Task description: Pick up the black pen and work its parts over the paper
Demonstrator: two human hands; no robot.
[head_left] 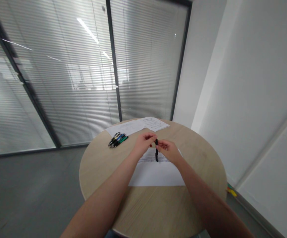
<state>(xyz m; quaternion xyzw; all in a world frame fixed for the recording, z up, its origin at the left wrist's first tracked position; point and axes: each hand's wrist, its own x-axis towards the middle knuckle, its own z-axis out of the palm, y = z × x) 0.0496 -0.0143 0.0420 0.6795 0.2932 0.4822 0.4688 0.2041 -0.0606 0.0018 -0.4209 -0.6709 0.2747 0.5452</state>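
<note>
A black pen (156,154) is held upright between my two hands over a sheet of paper (155,175). My left hand (144,142) pinches its upper end. From the other side, the fingers of my right hand (168,150) close on the pen just below that. The lower end of the pen points down toward the sheet; whether it touches cannot be made out. Lines of print or writing show on the upper part of the sheet, partly hidden by my hands.
A pile of several pens (118,140) lies on the round wooden table (195,145), left of my hands. Printed papers (154,124) overlap at the far edge. Beyond stand glass panels with blinds (145,66), and a white wall (255,92) rises on the right.
</note>
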